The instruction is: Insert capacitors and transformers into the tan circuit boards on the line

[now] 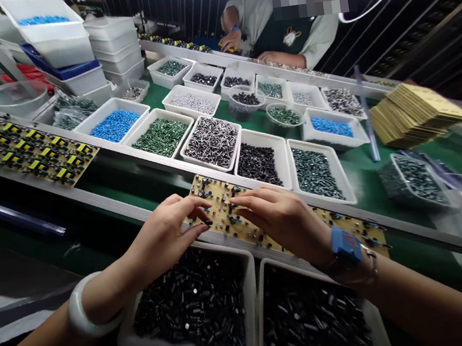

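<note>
My left hand (174,230) is over the left part of a tan circuit board (222,205), its thumb and forefinger close around a small black component (208,222). My right hand (278,212) hovers at the same board with its fingers bent together; what they hold, if anything, is too small to name. Small parts stand on the board between my hands. Below my hands are two white bins, a left one (253,299) and a right one (378,326), both filled with black cylindrical components.
White trays of green parts (162,137), blue parts (114,125) and dark parts (258,164) line the bench behind the rail (126,208). Assembled boards (21,145) lie left. Bare boards (417,113) are stacked right. A person (281,32) works across the bench.
</note>
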A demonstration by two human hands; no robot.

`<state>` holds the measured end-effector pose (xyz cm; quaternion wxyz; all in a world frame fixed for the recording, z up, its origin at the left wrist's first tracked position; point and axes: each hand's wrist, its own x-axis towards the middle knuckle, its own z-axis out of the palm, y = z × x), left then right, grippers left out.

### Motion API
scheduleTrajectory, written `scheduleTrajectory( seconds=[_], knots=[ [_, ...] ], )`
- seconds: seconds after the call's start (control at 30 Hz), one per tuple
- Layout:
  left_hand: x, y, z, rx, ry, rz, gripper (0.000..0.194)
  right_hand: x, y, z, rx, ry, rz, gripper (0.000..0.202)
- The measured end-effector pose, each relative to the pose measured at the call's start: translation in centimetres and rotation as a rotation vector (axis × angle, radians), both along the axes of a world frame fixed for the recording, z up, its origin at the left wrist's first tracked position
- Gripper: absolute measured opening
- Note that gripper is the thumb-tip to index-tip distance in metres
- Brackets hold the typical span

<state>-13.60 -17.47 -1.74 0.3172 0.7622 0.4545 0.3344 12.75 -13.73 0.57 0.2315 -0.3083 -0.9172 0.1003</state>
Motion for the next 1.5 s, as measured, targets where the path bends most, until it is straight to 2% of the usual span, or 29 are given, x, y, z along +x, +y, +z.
scheduleTrajectory(
  seconds=[0.1, 0.2, 0.3, 0.4, 0.47, 0.57, 0.77, 0.97, 1.13, 1.27, 1.37, 1.5],
  knots=[
    [-0.1, 0.3, 0.1, 0.023, 0.026, 0.015, 0.024, 0.9, -2.0, 1.2, -0.116, -0.025, -0.017, 0.011],
    [-0.2, 0.6, 0.1, 0.082, 0.057, -0.017, 0.008, 2.2, -4.8, 1.6, -0.41, -0.258, 0.156, 0.013],
    [0.0, 1.0, 0.1, 0.142, 0.104, -0.052, 0.011, 3.2, -7.6, 0.6, -0.602, -0.548, 0.283, 0.02],
    [0.5, 1.3, 0.2, 0.167, 0.18, -0.049, 0.012, 3.6, -9.6, -1.0, -0.588, -0.637, 0.238, 0.028],
    [1.0, 1.6, 0.3, 0.183, 0.235, -0.039, 0.008, 3.7, -10.3, -1.6, -0.579, -0.617, 0.243, 0.024],
    [1.8, 2.0, 0.5, 0.217, 0.333, -0.032, 0.006, 4.0, -10.6, -1.7, -0.567, -0.568, 0.239, 0.018],
    [2.9, 2.8, 0.9, 0.178, 0.473, -0.025, 0.012, 4.9, -10.5, -0.5, -0.527, -0.412, 0.109, 0.014],
    [3.1, 2.8, 0.9, 0.18, 0.52, -0.001, 0.014, 5.4, -9.9, 0.7, -0.669, -0.313, 0.04, 0.02],
    [3.2, 2.8, 0.9, 0.236, 0.54, 0.001, 0.013, 5.1, -9.3, 1.0, -0.699, -0.147, 0.007, 0.026],
    [3.4, 2.6, 1.0, 0.349, 0.574, -0.013, 0.014, 4.5, -8.8, 1.1, -0.687, 0.019, 0.031, 0.02],
    [3.6, 2.1, 1.2, 0.42, 0.586, -0.029, 0.018, 4.0, -8.0, 1.0, -0.79, 0.145, -0.082, 0.007],
    [3.5, 0.8, 1.7, 0.442, 0.513, -0.032, 0.015, 3.5, -6.5, 0.8, -0.946, 0.264, -0.211, 0.021]
  ],
)
